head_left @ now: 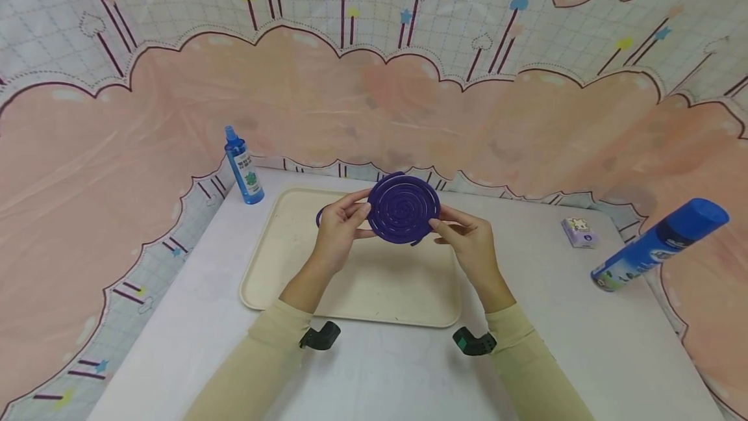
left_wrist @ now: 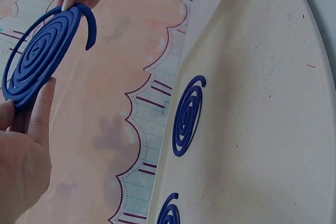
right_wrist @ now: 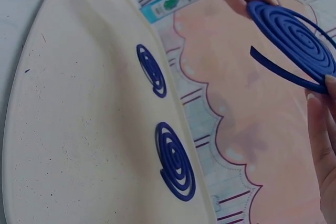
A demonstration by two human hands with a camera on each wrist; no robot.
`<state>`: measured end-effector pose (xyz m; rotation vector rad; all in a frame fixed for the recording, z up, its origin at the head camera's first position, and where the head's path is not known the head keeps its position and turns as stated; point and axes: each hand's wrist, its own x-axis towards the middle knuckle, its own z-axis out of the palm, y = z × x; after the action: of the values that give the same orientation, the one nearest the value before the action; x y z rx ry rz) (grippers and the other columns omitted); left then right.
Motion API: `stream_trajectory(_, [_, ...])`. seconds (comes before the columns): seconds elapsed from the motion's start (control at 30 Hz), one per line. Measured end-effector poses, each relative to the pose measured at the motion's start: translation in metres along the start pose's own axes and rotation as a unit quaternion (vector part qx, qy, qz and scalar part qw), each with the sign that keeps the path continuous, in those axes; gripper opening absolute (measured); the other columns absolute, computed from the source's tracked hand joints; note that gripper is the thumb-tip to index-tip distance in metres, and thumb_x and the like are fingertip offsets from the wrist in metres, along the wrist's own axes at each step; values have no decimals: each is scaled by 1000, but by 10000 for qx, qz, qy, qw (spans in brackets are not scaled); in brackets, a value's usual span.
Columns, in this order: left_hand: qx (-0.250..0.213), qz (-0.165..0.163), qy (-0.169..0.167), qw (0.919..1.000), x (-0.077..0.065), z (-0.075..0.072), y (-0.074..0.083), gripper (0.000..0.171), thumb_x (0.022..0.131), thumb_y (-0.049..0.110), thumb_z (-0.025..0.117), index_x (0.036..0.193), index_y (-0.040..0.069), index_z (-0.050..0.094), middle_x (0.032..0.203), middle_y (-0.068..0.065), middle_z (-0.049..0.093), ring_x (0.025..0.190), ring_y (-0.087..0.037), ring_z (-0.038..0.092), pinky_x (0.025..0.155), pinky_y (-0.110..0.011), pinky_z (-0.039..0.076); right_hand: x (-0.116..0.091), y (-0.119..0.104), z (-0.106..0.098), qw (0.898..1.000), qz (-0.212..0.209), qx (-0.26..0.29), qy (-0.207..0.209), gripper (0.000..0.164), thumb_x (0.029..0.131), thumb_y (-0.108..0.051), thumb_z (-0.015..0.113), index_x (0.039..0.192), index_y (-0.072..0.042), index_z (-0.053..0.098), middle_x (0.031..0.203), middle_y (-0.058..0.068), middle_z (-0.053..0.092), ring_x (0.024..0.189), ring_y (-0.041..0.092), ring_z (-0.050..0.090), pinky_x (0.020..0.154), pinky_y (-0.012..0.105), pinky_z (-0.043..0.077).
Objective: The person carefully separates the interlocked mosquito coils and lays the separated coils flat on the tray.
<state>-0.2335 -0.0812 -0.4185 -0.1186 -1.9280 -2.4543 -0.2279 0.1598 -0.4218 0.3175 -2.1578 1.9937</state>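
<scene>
A dark blue mosquito coil (head_left: 403,210) is held up above the tray by both hands, its flat spiral face turned toward the head camera. My left hand (head_left: 339,226) pinches the left edge between thumb and fingers, while my right hand (head_left: 470,236) grips the edge opposite. In the left wrist view a loose outer end of the coil (left_wrist: 37,51) sticks out near the right hand's fingertips. Two more blue coils lie apart along the far side of the tray: one coil (right_wrist: 151,72) and another coil (right_wrist: 176,162) in the right wrist view. In the head view the held coil and hands mostly hide them.
The cream tray (head_left: 280,278) lies on a white-covered table (head_left: 362,375). A blue spray bottle (head_left: 244,167) stands at the back left. On the right are a small purple box (head_left: 578,232) and a tall blue aerosol can (head_left: 657,245). Patterned cloth (head_left: 327,102) hangs behind.
</scene>
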Motion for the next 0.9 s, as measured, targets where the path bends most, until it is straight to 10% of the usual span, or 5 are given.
stream_trajectory(0.9, [16, -3, -204, 9998, 0, -6, -4, 46, 101, -5, 52, 146, 4, 52, 104, 0, 74, 85, -6, 73, 70, -30, 66, 0, 0, -1, 9997, 156, 109, -165, 35, 93, -3, 71, 123, 13, 66, 99, -21, 77, 79, 3, 74, 64, 22, 63])
